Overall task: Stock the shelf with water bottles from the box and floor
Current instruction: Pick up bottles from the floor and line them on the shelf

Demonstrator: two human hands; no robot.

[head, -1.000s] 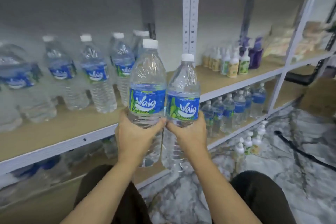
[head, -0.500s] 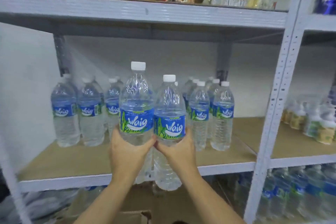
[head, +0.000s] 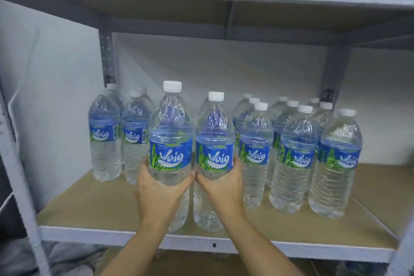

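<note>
Two water bottles in play, one per hand: left hand (head: pixel 161 192) has its fingers wrapped round the left bottle (head: pixel 170 132), and right hand (head: pixel 221 188) is clamped the same way on the right bottle (head: pixel 215 132). Both are upright at the front of the shelf (head: pixel 89 208), in the gap between the left pair (head: pixel 105 141) and the right rows (head: pixel 295 163). I'd slide them straight back, bases flat, so the neighbours don't topple.
</note>
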